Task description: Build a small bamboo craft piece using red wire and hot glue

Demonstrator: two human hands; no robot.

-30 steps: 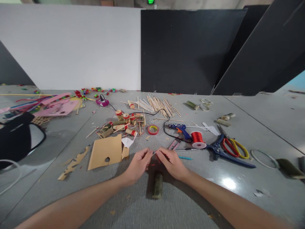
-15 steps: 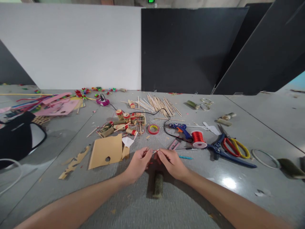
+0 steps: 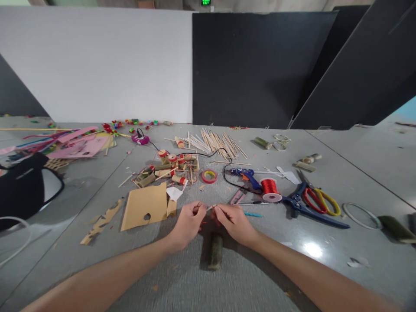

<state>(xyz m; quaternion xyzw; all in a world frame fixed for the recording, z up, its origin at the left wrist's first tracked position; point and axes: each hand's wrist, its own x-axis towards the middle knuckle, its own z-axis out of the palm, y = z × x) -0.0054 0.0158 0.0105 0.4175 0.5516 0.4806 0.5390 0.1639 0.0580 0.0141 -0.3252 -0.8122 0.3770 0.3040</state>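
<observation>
My left hand (image 3: 187, 222) and my right hand (image 3: 234, 222) meet over the middle of the grey table (image 3: 247, 277), both pinched on a thin pale stick (image 3: 211, 207) held between their fingertips. A trace of red shows between the two hands, under the stick. Just below my hands a short green bamboo piece (image 3: 215, 252) lies on the table. A spool of red wire (image 3: 269, 190) stands a little beyond my right hand.
Brown cardboard pieces (image 3: 144, 206) lie left of my hands. Behind are wrapped bamboo pieces (image 3: 170, 167), a tape roll (image 3: 209, 176), a stick pile (image 3: 216, 142), a blue glue gun (image 3: 245, 175), blue shears (image 3: 305, 208) and yellow-red scissors (image 3: 323, 201). Coloured paper (image 3: 78, 145) lies far left.
Both hands have stayed in place, with only small shifts of the fingers on the stick. Nothing else on the table has moved.
</observation>
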